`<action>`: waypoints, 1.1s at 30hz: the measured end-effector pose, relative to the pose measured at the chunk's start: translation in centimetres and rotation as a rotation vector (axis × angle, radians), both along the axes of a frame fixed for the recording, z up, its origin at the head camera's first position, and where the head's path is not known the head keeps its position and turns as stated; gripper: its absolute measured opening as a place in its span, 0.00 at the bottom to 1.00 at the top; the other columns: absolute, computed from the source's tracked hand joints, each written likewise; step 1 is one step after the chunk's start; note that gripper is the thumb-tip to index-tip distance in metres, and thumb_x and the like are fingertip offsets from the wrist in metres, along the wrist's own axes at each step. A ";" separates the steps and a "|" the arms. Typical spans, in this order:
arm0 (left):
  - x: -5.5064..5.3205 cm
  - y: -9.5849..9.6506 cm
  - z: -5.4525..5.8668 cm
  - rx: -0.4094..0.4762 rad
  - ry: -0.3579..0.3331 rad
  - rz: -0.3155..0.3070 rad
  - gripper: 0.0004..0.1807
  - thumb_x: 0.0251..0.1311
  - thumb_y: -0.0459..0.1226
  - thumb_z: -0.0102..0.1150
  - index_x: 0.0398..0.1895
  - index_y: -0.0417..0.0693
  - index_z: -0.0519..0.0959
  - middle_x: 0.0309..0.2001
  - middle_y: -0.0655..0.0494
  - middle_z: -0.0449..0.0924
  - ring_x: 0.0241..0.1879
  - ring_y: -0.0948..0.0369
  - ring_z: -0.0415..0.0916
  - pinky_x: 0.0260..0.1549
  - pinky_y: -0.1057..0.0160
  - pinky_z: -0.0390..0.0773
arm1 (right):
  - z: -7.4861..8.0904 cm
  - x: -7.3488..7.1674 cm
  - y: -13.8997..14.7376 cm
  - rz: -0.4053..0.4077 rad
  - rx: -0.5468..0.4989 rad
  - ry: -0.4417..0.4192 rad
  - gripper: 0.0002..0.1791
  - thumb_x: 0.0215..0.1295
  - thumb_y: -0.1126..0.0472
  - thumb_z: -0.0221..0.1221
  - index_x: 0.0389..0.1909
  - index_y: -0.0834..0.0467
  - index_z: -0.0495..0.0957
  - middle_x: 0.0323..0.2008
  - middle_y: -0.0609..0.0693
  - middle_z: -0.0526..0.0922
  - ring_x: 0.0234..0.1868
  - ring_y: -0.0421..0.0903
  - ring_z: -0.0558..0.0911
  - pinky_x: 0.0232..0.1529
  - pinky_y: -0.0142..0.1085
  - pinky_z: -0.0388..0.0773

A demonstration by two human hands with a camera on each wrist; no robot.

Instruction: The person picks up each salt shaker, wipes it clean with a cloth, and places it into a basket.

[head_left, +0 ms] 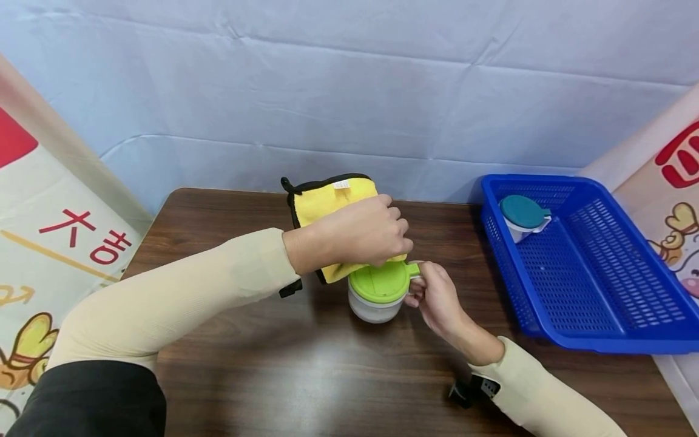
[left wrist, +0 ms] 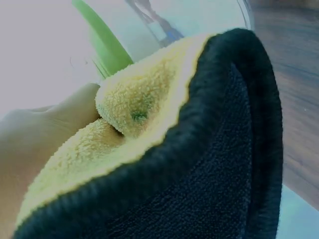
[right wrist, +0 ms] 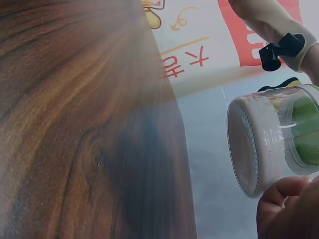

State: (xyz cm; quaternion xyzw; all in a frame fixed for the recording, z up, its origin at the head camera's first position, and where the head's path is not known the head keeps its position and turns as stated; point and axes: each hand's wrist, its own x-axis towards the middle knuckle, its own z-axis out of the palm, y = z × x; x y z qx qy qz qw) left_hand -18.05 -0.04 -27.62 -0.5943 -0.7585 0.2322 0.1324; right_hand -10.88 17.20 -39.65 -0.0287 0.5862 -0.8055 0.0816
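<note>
My left hand (head_left: 363,230) grips a yellow cloth (head_left: 317,203) with black edging, bunched against the lime-green lid (head_left: 378,284) of a clear seasoning jar (head_left: 375,311). The cloth's dark underside shows in the left wrist view, where the yellow pile (left wrist: 144,99) folds beside a green tab. My right hand (head_left: 439,297) holds the jar by its handle, on the right side. Something white fills the lower part of the jar. In the right wrist view the jar's base (right wrist: 244,147) is visible, so it is held off the table.
A blue plastic basket (head_left: 579,303) stands at the right of the brown wooden table (head_left: 306,376). Inside it, at the back left, sits a similar jar with a teal lid (head_left: 522,210). A pale cloth backdrop (head_left: 349,109) hangs behind the table.
</note>
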 end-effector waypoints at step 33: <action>-5.6 -5.8 -3.3 0.091 -0.437 0.294 0.06 0.67 0.43 0.56 0.35 0.52 0.77 0.24 0.58 0.72 0.23 0.60 0.65 0.23 0.60 0.64 | 1.0 0.4 0.3 0.009 -0.038 0.041 0.17 0.69 0.68 0.35 0.18 0.56 0.52 0.19 0.49 0.46 0.21 0.44 0.48 0.22 0.34 0.47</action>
